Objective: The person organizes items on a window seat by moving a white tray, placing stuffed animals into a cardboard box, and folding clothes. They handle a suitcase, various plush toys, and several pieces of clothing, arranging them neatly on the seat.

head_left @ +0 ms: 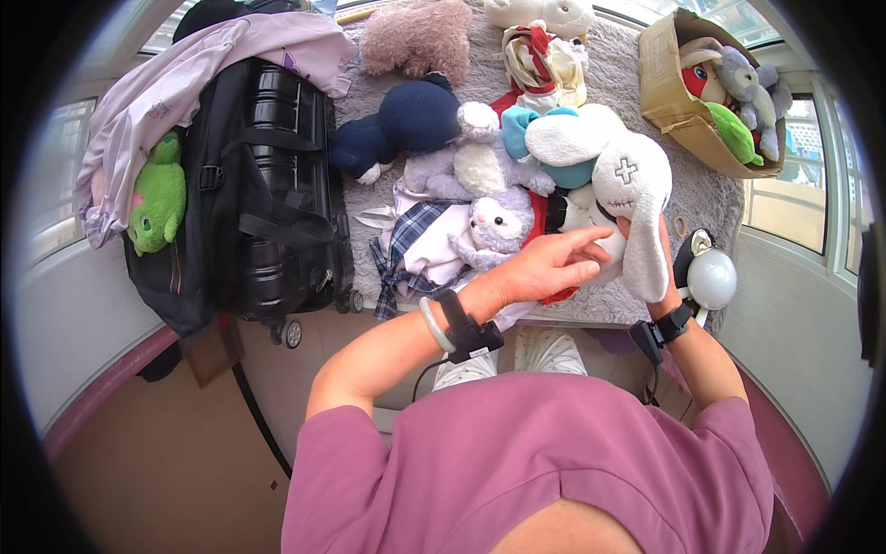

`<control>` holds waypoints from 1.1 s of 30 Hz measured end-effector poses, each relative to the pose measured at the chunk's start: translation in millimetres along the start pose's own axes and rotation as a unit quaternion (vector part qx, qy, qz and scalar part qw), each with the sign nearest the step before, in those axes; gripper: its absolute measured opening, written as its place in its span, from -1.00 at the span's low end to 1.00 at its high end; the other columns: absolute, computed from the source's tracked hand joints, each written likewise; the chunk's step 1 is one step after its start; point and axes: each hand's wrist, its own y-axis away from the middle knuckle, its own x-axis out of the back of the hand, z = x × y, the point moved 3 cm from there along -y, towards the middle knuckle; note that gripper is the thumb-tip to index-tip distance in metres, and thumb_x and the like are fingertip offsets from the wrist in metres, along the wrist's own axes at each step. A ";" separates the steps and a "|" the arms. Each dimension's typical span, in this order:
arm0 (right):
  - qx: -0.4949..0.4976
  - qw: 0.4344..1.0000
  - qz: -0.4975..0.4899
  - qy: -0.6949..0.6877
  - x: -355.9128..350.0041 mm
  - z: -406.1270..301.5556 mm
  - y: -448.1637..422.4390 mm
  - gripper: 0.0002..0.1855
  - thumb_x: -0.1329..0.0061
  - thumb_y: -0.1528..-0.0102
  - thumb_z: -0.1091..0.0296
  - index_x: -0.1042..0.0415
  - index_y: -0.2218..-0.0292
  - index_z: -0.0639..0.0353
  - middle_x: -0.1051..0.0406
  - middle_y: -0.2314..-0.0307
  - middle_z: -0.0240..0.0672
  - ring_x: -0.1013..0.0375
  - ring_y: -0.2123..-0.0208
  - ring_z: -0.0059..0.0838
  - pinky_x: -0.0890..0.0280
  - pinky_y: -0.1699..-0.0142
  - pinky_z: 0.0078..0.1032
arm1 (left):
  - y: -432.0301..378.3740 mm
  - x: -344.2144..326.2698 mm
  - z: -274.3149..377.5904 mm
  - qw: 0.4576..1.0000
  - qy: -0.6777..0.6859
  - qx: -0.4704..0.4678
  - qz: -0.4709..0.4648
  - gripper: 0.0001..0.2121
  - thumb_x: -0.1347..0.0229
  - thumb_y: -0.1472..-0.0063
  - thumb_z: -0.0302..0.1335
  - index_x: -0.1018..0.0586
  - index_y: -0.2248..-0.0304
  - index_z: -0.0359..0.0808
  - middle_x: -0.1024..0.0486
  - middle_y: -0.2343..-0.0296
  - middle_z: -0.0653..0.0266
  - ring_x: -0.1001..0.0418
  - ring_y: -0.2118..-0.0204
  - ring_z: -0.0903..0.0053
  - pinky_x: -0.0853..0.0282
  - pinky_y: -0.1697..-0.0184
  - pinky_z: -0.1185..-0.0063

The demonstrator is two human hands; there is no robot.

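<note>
A white plush rabbit with a stitched cross eye and long floppy ears is propped over the pile of toys. My right hand grips its head from the right side, mostly hidden behind a hanging ear; the thumb shows near the rabbit's chin. My left hand reaches in from the left with its fingers apart, over the rabbit's white lower part, and holds nothing. Whether its fingertips touch the plush I cannot tell. Just left of it lies a lavender plush rabbit on its back, head towards me.
A black suitcase and a black bag stand at left with a green plush toy. Dark blue and pink plush toys lie on the grey fluffy blanket. A cardboard box of toys and a round white lamp are at right.
</note>
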 end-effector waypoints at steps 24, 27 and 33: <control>-0.058 0.983 0.157 -0.081 146.6 -13.4 35.5 -0.88 0.15 -0.19 0.43 -0.38 0.27 0.24 -0.44 0.38 -0.36 -0.43 0.31 -0.61 -0.33 0.23 -0.59 | 23.6 17.1 73.4 0.920 -0.172 -0.078 0.344 -0.33 -0.08 0.06 -0.56 -0.18 -0.11 -0.42 -0.34 0.09 0.12 -0.34 0.07 0.45 -0.24 -0.04 0.55; 0.077 0.992 0.079 -0.062 146.4 -59.7 38.1 -0.72 0.09 -0.18 0.37 -0.31 0.10 0.29 -0.42 0.26 -0.27 -0.43 0.20 -0.54 -0.33 0.14 -0.56 | 4.2 -30.5 117.2 0.905 -0.250 -0.131 0.319 -0.32 -0.09 0.08 -0.53 -0.18 -0.10 -0.43 -0.34 0.10 0.07 -0.34 0.07 0.40 -0.22 -0.06 0.52; 0.101 0.994 -0.002 -0.028 91.1 -131.8 27.5 -0.05 -0.14 -0.04 0.03 0.11 -0.23 0.23 -0.14 -0.07 -0.03 -0.15 -0.10 -0.37 -0.07 -0.18 -0.46 | -62.2 -155.3 131.9 0.819 -0.462 -0.230 0.251 -0.25 -0.25 0.04 -0.38 -0.17 -0.11 -0.43 -0.29 0.08 -0.08 -0.29 0.02 0.10 -0.22 -0.06 0.37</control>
